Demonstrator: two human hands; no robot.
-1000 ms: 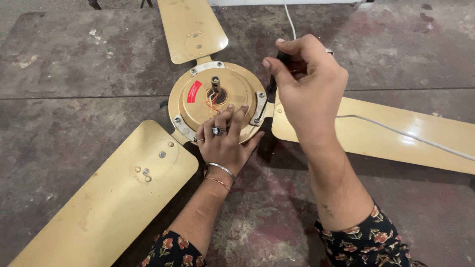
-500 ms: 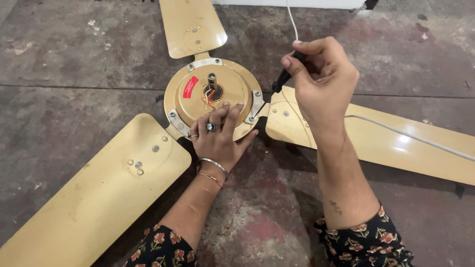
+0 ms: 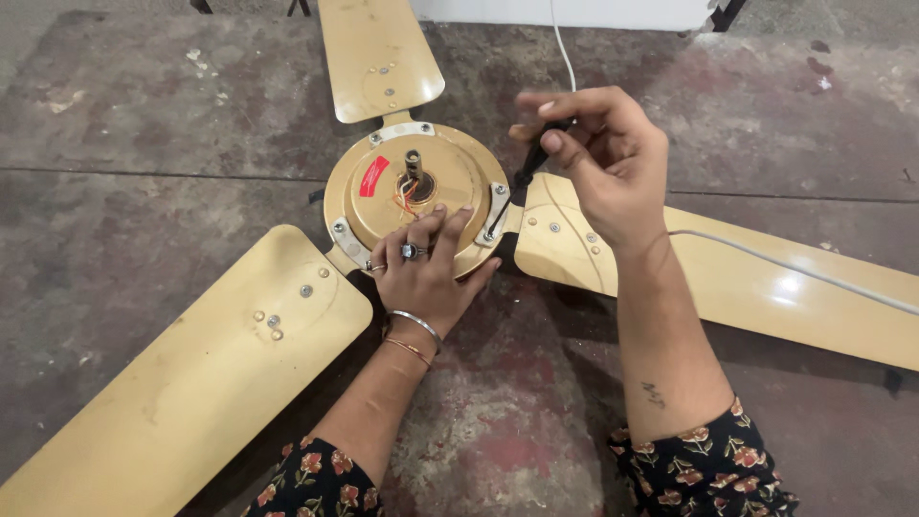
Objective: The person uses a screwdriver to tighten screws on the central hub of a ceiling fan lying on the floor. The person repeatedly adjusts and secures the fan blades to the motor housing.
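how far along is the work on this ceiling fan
Done: the fan lies on the floor, all three blades attached. In hand: the left hand steadies the motor housing, and the right hand works a screwdriver at the bracket screw by the right blade. Left: the other bracket screws remain seated.

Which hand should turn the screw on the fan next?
Probably the right hand: it already grips the dark-handled screwdriver, whose tip sits at the bracket on the motor housing. The left hand lies flat on the housing, steadying it.
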